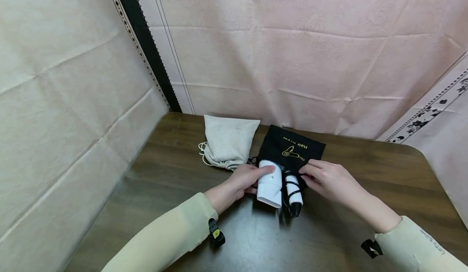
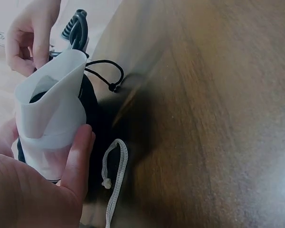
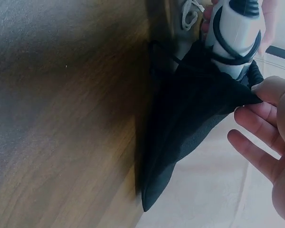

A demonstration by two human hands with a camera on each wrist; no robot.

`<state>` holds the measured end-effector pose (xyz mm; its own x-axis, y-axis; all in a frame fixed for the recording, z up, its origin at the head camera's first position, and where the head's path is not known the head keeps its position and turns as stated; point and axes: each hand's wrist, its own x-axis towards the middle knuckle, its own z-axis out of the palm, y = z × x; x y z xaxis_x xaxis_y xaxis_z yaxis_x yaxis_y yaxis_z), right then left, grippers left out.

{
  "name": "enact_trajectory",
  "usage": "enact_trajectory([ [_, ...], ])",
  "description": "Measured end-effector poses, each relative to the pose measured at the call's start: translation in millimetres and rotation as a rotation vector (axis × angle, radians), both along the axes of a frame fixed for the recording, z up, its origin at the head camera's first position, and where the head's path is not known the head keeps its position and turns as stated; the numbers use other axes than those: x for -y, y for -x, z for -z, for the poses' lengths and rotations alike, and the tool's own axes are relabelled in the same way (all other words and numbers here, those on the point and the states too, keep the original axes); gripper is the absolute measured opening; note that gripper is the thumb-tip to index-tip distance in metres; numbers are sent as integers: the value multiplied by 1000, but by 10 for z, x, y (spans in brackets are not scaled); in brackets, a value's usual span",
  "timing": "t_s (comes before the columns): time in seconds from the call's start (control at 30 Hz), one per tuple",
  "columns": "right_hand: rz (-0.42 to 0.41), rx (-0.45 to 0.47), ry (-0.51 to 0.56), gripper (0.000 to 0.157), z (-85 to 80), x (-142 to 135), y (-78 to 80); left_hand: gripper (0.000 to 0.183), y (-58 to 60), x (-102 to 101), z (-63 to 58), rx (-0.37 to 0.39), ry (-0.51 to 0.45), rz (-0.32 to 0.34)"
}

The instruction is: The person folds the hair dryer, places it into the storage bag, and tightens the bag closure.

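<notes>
A white hair dryer (image 1: pixel 269 184) lies partly in the mouth of a black drawstring pouch (image 1: pixel 281 142) printed "Hair Dryer". My left hand (image 1: pixel 243 178) grips its barrel, thumb on top and fingers at the side. The folded handle (image 1: pixel 292 187), wrapped in black cord, sits beside the barrel. With thumb and fingertips, my right hand (image 1: pixel 332 180) pinches the pouch's edge; the right wrist view shows the black cloth (image 3: pixel 180 114) stretched from that pinch. In the left wrist view, the wide nozzle (image 2: pixel 52 114) faces the camera. The pouch's inside is hidden.
An off-white drawstring bag (image 1: pixel 230 140) lies left of the black pouch, its white cord (image 2: pixel 116 161) loose on the wood. The brown table (image 1: pixel 175 207) meets pale cloth hangings (image 1: pixel 292 61) at its back and left. Each sleeve carries a black wrist strap (image 1: pixel 216 233).
</notes>
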<state>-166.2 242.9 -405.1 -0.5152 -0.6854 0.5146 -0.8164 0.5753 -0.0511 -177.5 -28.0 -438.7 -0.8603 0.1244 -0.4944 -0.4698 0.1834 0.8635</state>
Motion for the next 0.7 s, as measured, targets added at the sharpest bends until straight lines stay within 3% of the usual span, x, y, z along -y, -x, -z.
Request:
enact_trajectory([
  [0.4,7,22,2,26,-21,55,-3,74,51,-64,51,-17,70,-36],
  [0.7,6,35,6,24,-6,78,-3,70,4,-26,116,-61,51,-34],
])
